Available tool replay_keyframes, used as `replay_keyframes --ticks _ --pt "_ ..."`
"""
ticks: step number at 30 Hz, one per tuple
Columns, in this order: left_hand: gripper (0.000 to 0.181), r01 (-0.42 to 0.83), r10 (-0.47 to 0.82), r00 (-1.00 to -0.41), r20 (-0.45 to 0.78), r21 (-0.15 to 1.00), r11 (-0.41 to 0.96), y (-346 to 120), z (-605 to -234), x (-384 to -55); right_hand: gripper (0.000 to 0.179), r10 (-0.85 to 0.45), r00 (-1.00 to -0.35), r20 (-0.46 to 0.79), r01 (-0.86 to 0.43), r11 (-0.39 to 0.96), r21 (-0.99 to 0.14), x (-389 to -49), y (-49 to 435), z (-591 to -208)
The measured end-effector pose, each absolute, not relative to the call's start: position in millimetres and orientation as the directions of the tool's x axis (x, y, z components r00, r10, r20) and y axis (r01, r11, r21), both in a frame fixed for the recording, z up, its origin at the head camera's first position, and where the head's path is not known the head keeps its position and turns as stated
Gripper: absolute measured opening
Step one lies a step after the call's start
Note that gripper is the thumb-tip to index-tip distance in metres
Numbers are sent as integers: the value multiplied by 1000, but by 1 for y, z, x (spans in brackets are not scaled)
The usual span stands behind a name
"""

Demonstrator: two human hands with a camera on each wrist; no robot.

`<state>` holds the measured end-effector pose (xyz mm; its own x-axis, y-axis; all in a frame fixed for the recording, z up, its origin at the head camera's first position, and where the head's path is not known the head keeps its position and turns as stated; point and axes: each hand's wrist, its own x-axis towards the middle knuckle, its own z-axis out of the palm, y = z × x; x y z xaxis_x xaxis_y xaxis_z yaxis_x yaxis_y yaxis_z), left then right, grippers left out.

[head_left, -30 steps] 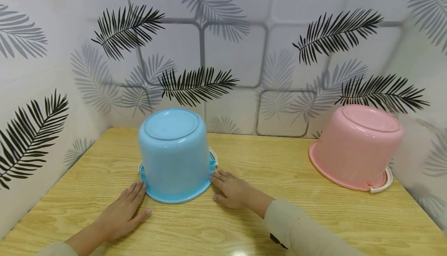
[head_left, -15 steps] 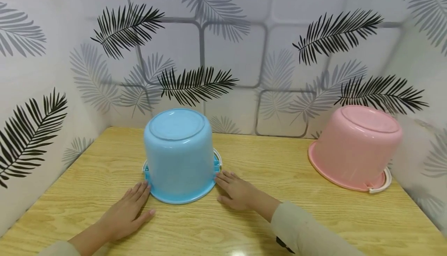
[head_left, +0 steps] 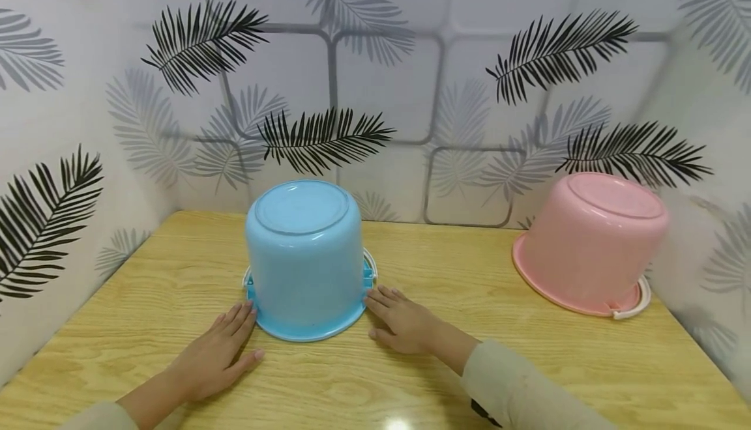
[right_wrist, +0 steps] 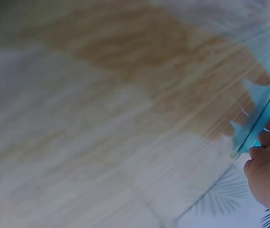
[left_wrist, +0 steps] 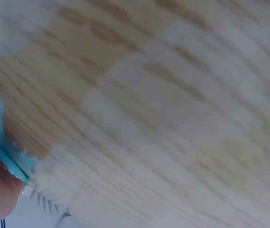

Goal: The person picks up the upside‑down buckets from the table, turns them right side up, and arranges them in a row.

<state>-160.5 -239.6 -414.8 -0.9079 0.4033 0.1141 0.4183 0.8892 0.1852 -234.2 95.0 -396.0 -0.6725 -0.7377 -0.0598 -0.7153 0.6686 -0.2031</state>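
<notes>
A light-blue bucket (head_left: 305, 267) stands upside down on the table in the head view, its base facing up. My left hand (head_left: 214, 355) touches the bucket's rim at the near left with straight fingers, the thumb spread apart. On the other side, the fingertips of my right hand (head_left: 407, 322) touch the rim at the right, below the white handle (head_left: 371, 266). Both wrist views show a hand against the blue rim (left_wrist: 4, 156), close to the tabletop. The bucket's inside is hidden.
A pink bucket (head_left: 592, 247), also upside down, sits at the right side of the wooden table (head_left: 446, 273), its pale handle (head_left: 636, 300) at the near right. A wall (head_left: 393, 91) patterned with leaves stands behind the table.
The blue bucket has slid a little to the right, with both hands moving along at its rim. The pink bucket stays in its place on the table.
</notes>
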Motion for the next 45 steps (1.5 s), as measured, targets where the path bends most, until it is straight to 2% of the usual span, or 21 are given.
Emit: replay_keyframes --ticks 6,25,45 --pt "69 428 410 -903 126 188 884 -237 -413 -161 56 -728 -682 -64 -702 677 -221 -232 100 -393" --pt "68 471 457 -882 116 199 859 -227 -415 -161 56 -730 -680 -66 -714 680 -169 -223 114 -395" --pt "71 463 459 -885 77 248 851 -215 -413 -163 56 -722 -690 -49 -700 683 -209 -217 126 -395"
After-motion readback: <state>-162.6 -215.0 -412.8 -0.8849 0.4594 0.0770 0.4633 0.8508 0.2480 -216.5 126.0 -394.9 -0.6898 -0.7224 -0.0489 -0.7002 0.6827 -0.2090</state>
